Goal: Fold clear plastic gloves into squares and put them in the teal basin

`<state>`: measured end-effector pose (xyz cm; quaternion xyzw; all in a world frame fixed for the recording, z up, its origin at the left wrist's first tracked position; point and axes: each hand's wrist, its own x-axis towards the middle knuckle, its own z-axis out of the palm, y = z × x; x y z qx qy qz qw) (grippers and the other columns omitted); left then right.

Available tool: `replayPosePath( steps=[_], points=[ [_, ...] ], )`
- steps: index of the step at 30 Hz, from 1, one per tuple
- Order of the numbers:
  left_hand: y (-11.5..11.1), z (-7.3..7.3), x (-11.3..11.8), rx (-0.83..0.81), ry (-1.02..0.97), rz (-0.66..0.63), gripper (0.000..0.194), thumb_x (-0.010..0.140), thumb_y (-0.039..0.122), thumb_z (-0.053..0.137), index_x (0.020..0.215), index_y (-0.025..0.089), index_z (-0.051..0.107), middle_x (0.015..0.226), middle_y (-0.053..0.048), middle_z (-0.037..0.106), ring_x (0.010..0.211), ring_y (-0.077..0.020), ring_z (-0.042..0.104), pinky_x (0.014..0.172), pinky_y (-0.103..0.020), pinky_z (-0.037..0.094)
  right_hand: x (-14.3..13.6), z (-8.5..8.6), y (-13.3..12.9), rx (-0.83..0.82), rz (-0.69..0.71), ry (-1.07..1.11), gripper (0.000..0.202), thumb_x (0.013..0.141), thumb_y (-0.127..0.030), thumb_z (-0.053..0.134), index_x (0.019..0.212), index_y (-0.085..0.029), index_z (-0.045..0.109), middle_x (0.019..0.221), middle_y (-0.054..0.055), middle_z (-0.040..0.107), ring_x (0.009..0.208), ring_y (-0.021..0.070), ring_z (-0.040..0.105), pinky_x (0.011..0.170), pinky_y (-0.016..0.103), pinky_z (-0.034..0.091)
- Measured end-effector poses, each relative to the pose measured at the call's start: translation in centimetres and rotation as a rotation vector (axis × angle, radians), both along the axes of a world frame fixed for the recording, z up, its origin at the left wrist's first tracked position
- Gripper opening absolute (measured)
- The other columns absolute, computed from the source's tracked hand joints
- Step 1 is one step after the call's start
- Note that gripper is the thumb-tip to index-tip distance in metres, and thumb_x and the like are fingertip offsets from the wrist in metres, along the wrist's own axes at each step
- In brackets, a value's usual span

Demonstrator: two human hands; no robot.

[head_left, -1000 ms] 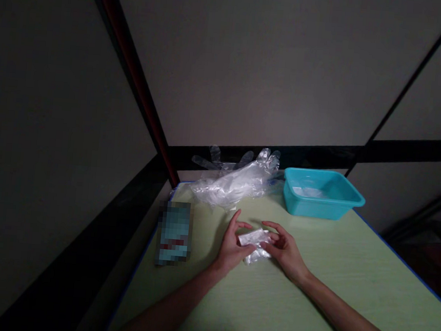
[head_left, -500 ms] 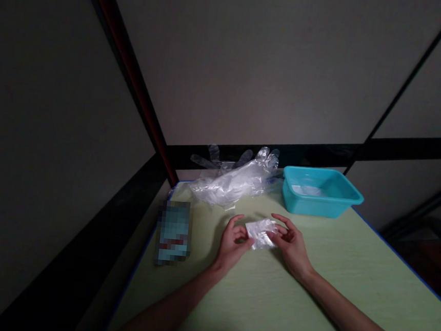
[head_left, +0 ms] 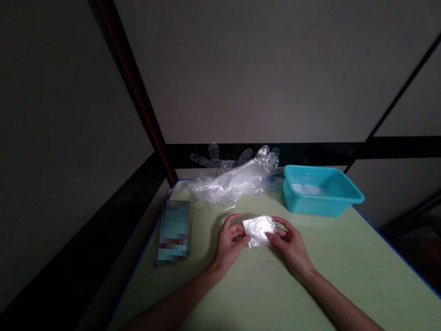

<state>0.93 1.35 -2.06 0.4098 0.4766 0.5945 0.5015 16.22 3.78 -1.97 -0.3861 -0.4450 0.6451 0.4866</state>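
Note:
Between my two hands is a small folded piece of clear plastic (head_left: 258, 229), roughly square, crinkled and shiny; it looks like a folded disposable glove. My left hand (head_left: 231, 243) pinches its left edge, thumb in front and fingers curled behind. On the other side my right hand (head_left: 291, 249) grips the right edge between thumb and fingers. Behind them a heap of clear disposable plastic gloves (head_left: 234, 179) lies at the table's far edge, some glove fingers standing up against the wall.
A turquoise plastic basin (head_left: 317, 205) stands at the back right with folded clear plastic inside. At the left edge lies a flat packet (head_left: 173, 231), its surface blurred out. The pale green table (head_left: 255, 302) has a blue edge and meets panelled walls (head_left: 251, 75).
Both hands keep hold of the folded plastic. It has shifted slightly up and left and now lies flatter to view, catching more light.

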Motion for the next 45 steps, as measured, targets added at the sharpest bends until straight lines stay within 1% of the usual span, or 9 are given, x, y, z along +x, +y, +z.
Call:
replayPosePath(
  steps=[4,10,14,23,28,32,36,41,45],
  points=[
    [0.0,0.0,0.0,0.005,-0.002,0.014,0.053,0.056,0.013,0.064,0.102,0.019,0.038,0.068,0.002,0.056,0.064,-0.0120,0.056,0.054,-0.019,0.044,0.0,0.0,0.0,-0.016,-0.029,-0.010,0.045,0.057,-0.027,0.073,0.097,-0.018,0.051,0.057,-0.006,0.055,0.049,0.0071,0.050,0.050,0.019,0.040],
    [-0.3,0.4,0.2,0.005,0.034,0.029,0.050,0.058,0.014,0.063,0.101,0.020,0.039,0.068,0.003,0.055,0.064,-0.0122,0.057,0.052,-0.018,0.043,-0.2,-0.4,0.0,0.035,-0.066,-0.066,0.043,0.057,-0.026,0.072,0.093,-0.017,0.049,0.049,-0.010,0.047,0.044,0.0058,0.044,0.046,0.018,0.040],
    [-0.5,0.7,0.4,-0.023,0.056,0.054,0.049,0.057,0.014,0.063,0.100,0.020,0.040,0.068,0.004,0.052,0.061,-0.0116,0.055,0.047,-0.017,0.043,-0.2,-0.6,-0.2,0.052,-0.090,-0.089,0.046,0.056,-0.029,0.072,0.093,-0.018,0.047,0.056,-0.007,0.052,0.045,0.0075,0.046,0.047,0.022,0.045],
    [-0.6,0.6,0.4,-0.076,0.159,0.033,0.050,0.057,0.013,0.058,0.102,0.020,0.038,0.070,0.002,0.054,0.060,-0.0125,0.055,0.036,-0.013,0.037,-0.4,-0.8,0.0,0.117,-0.063,-0.121,0.040,0.061,-0.030,0.069,0.094,-0.020,0.047,0.060,-0.004,0.055,0.045,0.0086,0.048,0.042,0.021,0.042],
    [-0.5,0.8,0.2,-0.096,0.172,-0.006,0.050,0.058,0.013,0.059,0.103,0.019,0.037,0.076,-0.001,0.058,0.064,-0.0131,0.057,0.041,-0.014,0.038,-0.2,-0.1,0.5,0.129,-0.003,-0.114,0.038,0.063,-0.027,0.067,0.094,-0.020,0.046,0.058,-0.006,0.052,0.045,0.0078,0.048,0.043,0.020,0.042],
    [-0.2,0.8,0.1,-0.088,0.140,-0.073,0.050,0.057,0.013,0.061,0.102,0.018,0.039,0.069,0.002,0.057,0.058,-0.0119,0.055,0.043,-0.016,0.039,0.7,1.0,1.1,0.136,0.035,-0.144,0.036,0.063,-0.025,0.067,0.093,-0.021,0.047,0.057,-0.007,0.050,0.043,0.0075,0.046,0.041,0.020,0.040],
    [1.8,1.7,0.4,-0.051,0.126,-0.127,0.035,0.060,0.021,0.062,0.092,0.017,0.047,0.062,0.005,0.052,0.046,-0.0070,0.047,0.037,-0.015,0.031,2.6,3.0,2.4,0.206,0.029,-0.214,0.035,0.062,-0.024,0.067,0.092,-0.020,0.050,0.058,-0.006,0.053,0.044,0.0085,0.048,0.040,0.020,0.040],
    [7.0,3.6,2.5,-0.085,0.133,-0.185,0.013,0.060,0.023,0.057,0.069,0.015,0.053,0.054,0.004,0.049,0.042,-0.0052,0.040,0.033,-0.014,0.020,5.4,6.7,4.8,0.295,-0.049,-0.305,0.036,0.060,-0.025,0.068,0.092,-0.020,0.051,0.059,-0.004,0.055,0.047,0.0106,0.051,0.041,0.022,0.045],
    [11.0,4.1,4.8,-0.104,0.118,-0.216,0.014,0.064,0.030,0.052,0.066,0.016,0.053,0.058,0.002,0.054,0.045,-0.0063,0.043,0.034,-0.014,0.022,7.5,9.0,7.3,0.358,-0.119,-0.347,0.037,0.058,-0.025,0.069,0.091,-0.020,0.052,0.061,-0.003,0.057,0.049,0.0122,0.053,0.042,0.024,0.046]
  ],
)
